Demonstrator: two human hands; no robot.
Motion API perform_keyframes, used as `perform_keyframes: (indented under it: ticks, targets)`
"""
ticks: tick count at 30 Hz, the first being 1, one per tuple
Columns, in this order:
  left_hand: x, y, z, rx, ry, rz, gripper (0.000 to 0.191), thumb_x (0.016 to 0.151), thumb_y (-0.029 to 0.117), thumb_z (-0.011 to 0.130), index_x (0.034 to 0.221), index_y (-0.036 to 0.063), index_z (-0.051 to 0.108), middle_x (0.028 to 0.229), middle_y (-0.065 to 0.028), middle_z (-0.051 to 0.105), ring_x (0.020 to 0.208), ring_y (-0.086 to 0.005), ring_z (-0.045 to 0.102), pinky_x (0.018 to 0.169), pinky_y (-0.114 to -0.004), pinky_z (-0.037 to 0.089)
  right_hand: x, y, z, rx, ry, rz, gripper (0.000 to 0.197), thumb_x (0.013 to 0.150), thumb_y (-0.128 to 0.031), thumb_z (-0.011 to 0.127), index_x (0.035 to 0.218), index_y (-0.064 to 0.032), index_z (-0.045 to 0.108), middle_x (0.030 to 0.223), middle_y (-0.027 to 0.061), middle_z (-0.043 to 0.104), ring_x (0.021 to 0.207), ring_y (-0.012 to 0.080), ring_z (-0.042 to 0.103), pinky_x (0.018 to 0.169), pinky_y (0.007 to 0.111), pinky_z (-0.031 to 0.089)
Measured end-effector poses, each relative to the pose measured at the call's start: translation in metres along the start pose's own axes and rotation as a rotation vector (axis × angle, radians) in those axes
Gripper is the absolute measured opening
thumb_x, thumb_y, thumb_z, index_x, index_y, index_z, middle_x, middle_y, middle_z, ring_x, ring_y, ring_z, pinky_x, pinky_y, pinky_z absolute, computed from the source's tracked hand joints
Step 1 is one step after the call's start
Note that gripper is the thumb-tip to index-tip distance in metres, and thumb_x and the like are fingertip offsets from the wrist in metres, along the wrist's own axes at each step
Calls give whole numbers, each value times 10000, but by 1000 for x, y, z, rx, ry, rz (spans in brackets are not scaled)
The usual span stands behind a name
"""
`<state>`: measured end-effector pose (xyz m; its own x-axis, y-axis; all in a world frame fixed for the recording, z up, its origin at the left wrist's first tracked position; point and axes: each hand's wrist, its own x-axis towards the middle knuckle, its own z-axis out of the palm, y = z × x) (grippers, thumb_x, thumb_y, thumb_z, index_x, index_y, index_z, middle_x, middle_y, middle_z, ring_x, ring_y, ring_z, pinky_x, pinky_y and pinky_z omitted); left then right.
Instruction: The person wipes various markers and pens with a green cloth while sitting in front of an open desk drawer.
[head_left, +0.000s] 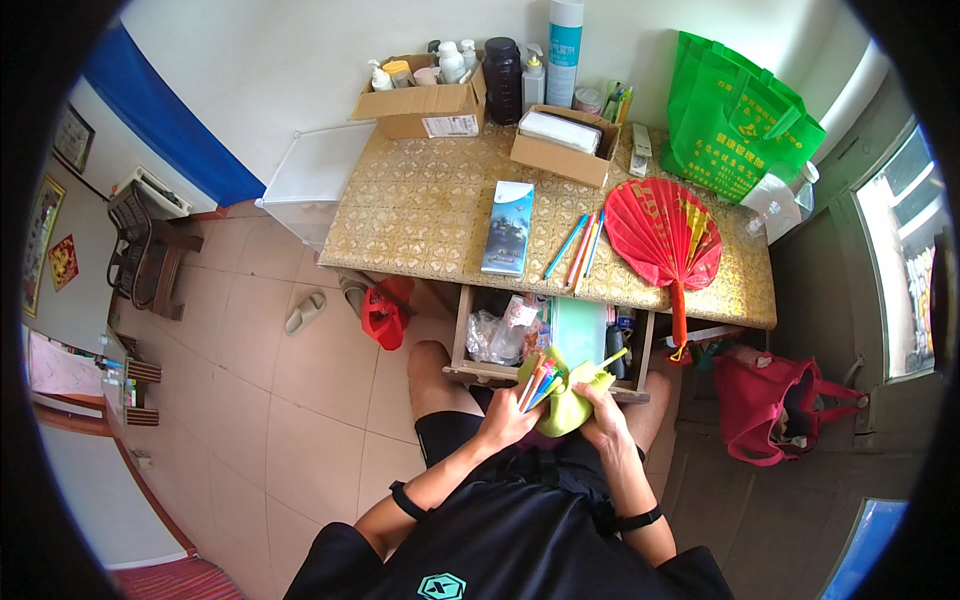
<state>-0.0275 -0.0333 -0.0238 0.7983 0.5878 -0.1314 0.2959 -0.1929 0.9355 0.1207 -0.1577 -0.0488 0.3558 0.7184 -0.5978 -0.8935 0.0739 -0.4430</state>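
My left hand (511, 414) grips a bundle of colored pens (538, 384) with their ends pointing up. A yellow-green cloth pouch (567, 411) lies between my hands, and my right hand (600, 409) holds its right side, near a yellow-green stick-like piece (613, 358) that points up and right. Both hands are above my lap, at the front of a pulled-out drawer (551, 375). On the patterned table (420, 217) lie several slim pens (581, 251), a blue printed box (508, 229) and a red folding fan (664, 234), whose handle hangs past the edge.
Cardboard boxes (431, 101) with bottles, a spray can (564, 56) and a green bag (739, 120) stand along the table's back. The drawer holds plastic packaging (499, 334) and a pale green flat item (579, 330). A pink bag (769, 409) hangs at right; slippers (306, 313) lie on the floor.
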Motion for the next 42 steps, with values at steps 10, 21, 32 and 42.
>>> perform_keyframes:
  ticks: [10, 21, 32, 42]
  targets:
    - [-5, 4, -13, -207, 109, 57, 314, 893, 198, 722, 1104, -27, 665, 884, -117, 727, 802, -118, 671, 719, -307, 532, 7, -27, -4, 156, 90, -132, 468, 876, -83, 653, 1296, 10, 470, 1192, 167, 628, 1082, 289, 641, 997, 430, 509]
    - [-4, -1, -13, -159, 130, 134, 269, 904, 190, 702, 1048, -32, 654, 796, -73, 696, 725, -108, 633, 654, -306, 521, 7, -13, -7, 110, 16, -20, 467, 868, -62, 667, 1295, -20, 480, 1222, 135, 614, 1118, 280, 621, 1010, 433, 499]
    - [-5, -18, -35, -325, 122, -152, 222, 915, 196, 700, 900, -26, 700, 597, 36, 542, 547, -36, 475, 487, -256, 389, -4, -38, -1, 246, 67, -233, 433, 903, -106, 653, 1299, -32, 494, 1211, 131, 621, 1103, 267, 624, 1016, 421, 493]
    - [-6, -16, -31, -417, 144, -158, 210, 924, 198, 690, 904, -11, 696, 584, 57, 514, 492, -18, 429, 446, -236, 328, -3, -40, -12, 202, 75, -203, 477, 891, -65, 660, 1328, -13, 475, 1258, 143, 604, 1158, 269, 602, 1045, 409, 474]
